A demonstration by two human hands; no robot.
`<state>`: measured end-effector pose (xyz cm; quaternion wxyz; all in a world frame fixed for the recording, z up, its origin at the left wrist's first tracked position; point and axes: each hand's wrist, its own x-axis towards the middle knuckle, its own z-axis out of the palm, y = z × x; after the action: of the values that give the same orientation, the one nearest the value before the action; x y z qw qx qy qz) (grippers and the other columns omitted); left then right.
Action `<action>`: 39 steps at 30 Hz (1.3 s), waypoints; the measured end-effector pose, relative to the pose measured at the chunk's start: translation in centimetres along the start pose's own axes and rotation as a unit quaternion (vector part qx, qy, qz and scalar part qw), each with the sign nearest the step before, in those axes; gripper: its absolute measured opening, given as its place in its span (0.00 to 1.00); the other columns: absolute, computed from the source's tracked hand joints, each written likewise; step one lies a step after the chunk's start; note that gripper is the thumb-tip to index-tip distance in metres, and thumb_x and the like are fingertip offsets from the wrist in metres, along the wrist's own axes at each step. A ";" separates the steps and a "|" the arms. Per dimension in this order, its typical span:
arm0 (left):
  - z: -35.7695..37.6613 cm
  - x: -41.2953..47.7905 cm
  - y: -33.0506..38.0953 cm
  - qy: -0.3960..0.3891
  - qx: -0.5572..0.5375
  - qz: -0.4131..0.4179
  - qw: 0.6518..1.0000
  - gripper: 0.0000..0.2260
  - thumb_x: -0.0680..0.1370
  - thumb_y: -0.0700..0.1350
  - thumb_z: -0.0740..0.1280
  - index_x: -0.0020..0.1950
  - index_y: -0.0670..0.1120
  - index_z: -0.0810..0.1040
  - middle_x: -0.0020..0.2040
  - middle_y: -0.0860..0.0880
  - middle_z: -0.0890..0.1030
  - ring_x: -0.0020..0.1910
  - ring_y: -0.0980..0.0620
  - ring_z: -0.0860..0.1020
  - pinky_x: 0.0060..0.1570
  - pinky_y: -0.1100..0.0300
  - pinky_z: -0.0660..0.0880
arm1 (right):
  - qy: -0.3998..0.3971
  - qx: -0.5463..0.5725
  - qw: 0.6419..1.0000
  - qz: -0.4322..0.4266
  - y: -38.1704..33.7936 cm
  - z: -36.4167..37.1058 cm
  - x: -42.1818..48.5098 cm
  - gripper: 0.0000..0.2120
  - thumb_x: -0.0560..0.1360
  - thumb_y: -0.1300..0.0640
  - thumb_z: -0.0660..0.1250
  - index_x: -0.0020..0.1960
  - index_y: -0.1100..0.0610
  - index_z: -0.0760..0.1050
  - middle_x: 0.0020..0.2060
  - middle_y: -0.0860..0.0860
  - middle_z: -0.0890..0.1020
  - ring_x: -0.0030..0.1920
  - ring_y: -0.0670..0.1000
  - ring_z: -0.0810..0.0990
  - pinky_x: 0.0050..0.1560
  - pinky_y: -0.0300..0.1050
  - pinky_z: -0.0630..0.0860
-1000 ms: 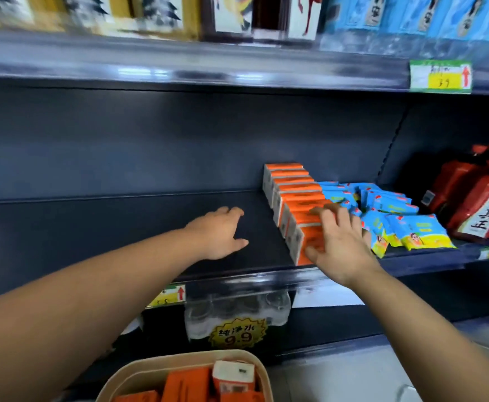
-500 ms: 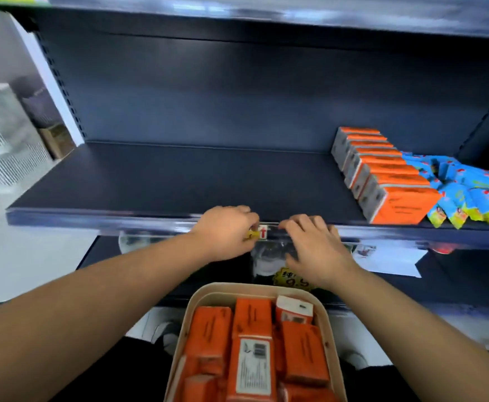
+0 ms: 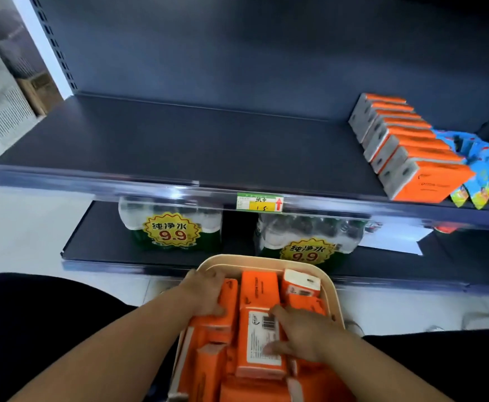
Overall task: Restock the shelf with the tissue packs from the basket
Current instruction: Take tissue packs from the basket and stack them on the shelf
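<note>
Shelf (image 3: pixel 179 146): broad dark board, mostly bare; one row of orange tissue packs (image 3: pixel 411 152) standing at its right end, beside blue snack packets (image 3: pixel 487 169). Basket (image 3: pixel 328 288): cream, below the shelf edge, still crowded with orange packs lying loose. My hands have come down from the shelf lip into it since a moment ago. Left hand (image 3: pixel 202 294): fingers curled over a pack (image 3: pixel 227 297) at the basket's left. Right hand (image 3: pixel 304 335): spread flat on the barcoded pack (image 3: pixel 262 340), grip not yet closed. Next pickup is starting; many packs remain.
</note>
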<state>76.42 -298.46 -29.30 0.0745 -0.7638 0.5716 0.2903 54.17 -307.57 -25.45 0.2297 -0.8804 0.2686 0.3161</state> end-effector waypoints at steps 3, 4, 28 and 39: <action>0.9 0.4 -0.2 -0.022 -0.026 0.035 0.999 0.49 0.67 0.61 0.72 0.78 0.59 0.43 0.79 0.48 0.54 0.77 0.45 0.52 0.75 0.45 0.48 | 0.001 0.010 1.000 0.014 0.0 1.2 0.4 0.37 0.72 0.33 0.65 0.73 0.47 0.53 0.67 0.52 0.72 0.63 0.56 0.74 0.62 0.53 0.71; 1.1 0.7 -0.2 -0.030 -0.040 0.036 0.998 0.51 0.66 0.62 0.73 0.77 0.60 0.41 0.79 0.48 0.52 0.78 0.46 0.51 0.76 0.44 0.48 | 0.002 0.026 0.999 0.020 0.0 1.5 0.7 0.39 0.71 0.32 0.65 0.73 0.46 0.52 0.67 0.52 0.73 0.63 0.56 0.74 0.63 0.53 0.71; -6.8 0.6 1.9 0.113 -0.052 0.047 0.991 0.18 0.69 0.49 0.75 0.57 0.56 0.76 0.54 0.52 0.72 0.58 0.50 0.72 0.60 0.49 0.67 | 0.016 0.370 0.924 0.093 0.6 0.0 1.2 0.27 0.66 0.57 0.77 0.60 0.52 0.69 0.54 0.47 0.80 0.54 0.48 0.80 0.59 0.46 0.77; 0.2 1.6 3.2 0.008 -0.243 0.039 0.969 0.19 0.65 0.55 0.78 0.48 0.59 0.71 0.60 0.51 0.65 0.63 0.51 0.65 0.67 0.56 0.65 | 0.113 0.137 0.984 -0.004 3.7 -4.3 -1.7 0.22 0.64 0.51 0.73 0.52 0.47 0.65 0.53 0.47 0.70 0.53 0.49 0.72 0.53 0.44 0.72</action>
<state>73.70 -300.79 -29.68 -0.1289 -0.7382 0.5143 0.4170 52.68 -312.27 -22.18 0.3176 -0.8717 0.3304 0.1736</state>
